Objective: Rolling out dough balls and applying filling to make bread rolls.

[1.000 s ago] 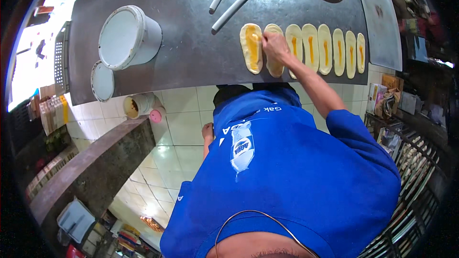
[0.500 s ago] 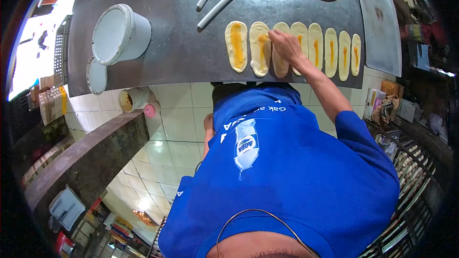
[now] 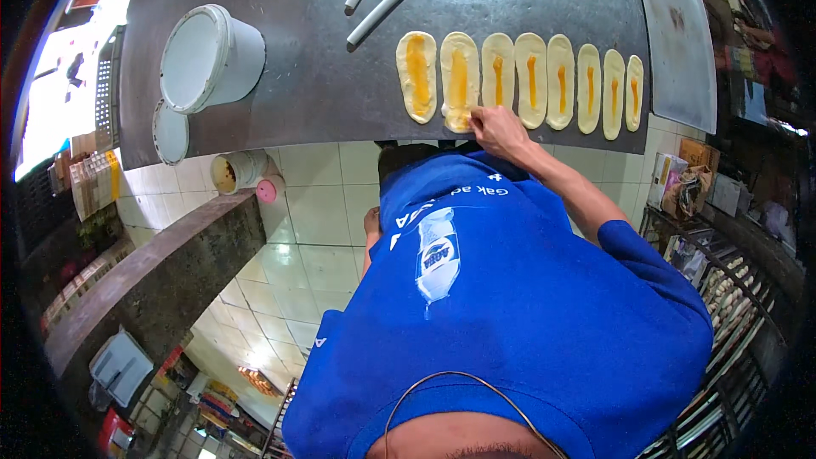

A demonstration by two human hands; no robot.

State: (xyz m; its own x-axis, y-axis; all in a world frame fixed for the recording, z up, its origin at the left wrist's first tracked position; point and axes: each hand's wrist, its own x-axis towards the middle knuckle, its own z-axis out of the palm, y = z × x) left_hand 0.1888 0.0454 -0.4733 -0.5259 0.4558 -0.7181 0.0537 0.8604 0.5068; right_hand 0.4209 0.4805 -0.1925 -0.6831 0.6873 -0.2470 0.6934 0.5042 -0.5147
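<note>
Flat oval dough pieces (image 3: 493, 59), several of them, lie in a row on the dark table, each with an orange filling stripe along its middle. My right hand (image 3: 501, 131) is closed at the near end of the second dough piece from the left (image 3: 459, 68). Whatever its fingers hold, if anything, is hidden. On that piece the filling (image 3: 459, 85) is smeared into a wide band, as it is on the leftmost dough piece (image 3: 416, 76); the others carry narrow stripes. Down beside my body is my left hand (image 3: 372, 223), mostly covered by my shirt, its fingers not clear.
A white bucket (image 3: 246, 59) stands on the left of the metal table (image 3: 323, 76), its round lid (image 3: 172, 134) by the edge. Two pale rods (image 3: 399, 0) lie farther back. A metal sheet (image 3: 676, 42) adjoins the right side. Below are a tub (image 3: 246, 172) and a low ledge (image 3: 161, 272).
My right hand has moved from the upper part of the second dough piece down to its near end. The filling there is now drawn out in a longer, wider band.
</note>
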